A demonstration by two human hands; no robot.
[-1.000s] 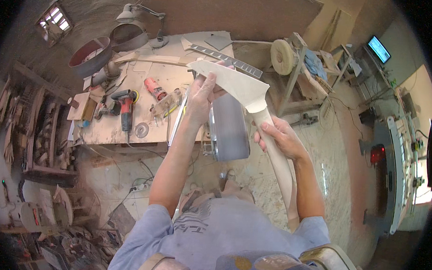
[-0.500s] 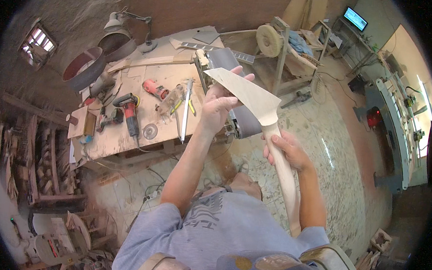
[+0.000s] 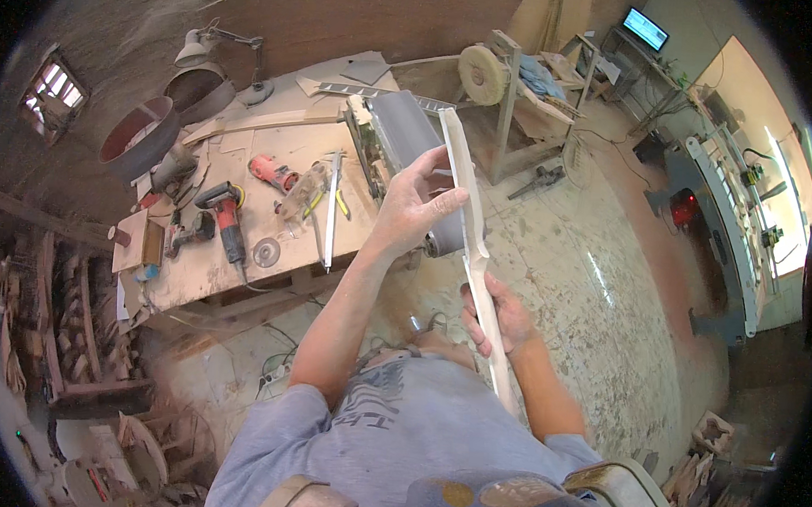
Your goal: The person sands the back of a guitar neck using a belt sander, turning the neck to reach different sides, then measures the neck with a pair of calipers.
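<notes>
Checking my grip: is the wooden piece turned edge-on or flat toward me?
Edge-on: the wooden piece shows only its thin edge, left hand above, right hand below.

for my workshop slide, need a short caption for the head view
Both hands, left hand and right hand, hold a long pale wooden piece edge-on above the belt sander.

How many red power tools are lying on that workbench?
2. A red angle grinder lies near the workbench's front edge beside a loose disc; a smaller red tool lies further back, mid-bench. Clutter at the left end may hide others.
</notes>
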